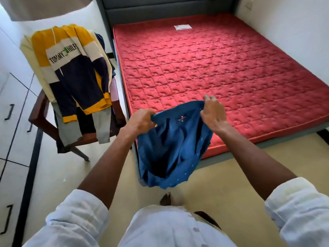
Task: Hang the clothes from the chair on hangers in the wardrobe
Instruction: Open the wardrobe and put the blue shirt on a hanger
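Both hands grip a blue shirt [170,148] at its collar, mid-frame: left hand [141,120] fisted on the cloth, right hand [212,113] pinching it, other fingers loose.

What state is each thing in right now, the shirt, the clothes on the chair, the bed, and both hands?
Blue shirt: held up at the collar, hanging.
Left hand: gripping the shirt.
Right hand: pinching the shirt.
Striped sweater: draped over the chair.
Mattress: bare.

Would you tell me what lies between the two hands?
The blue shirt's collar, held by left hand and right hand, in the head view.
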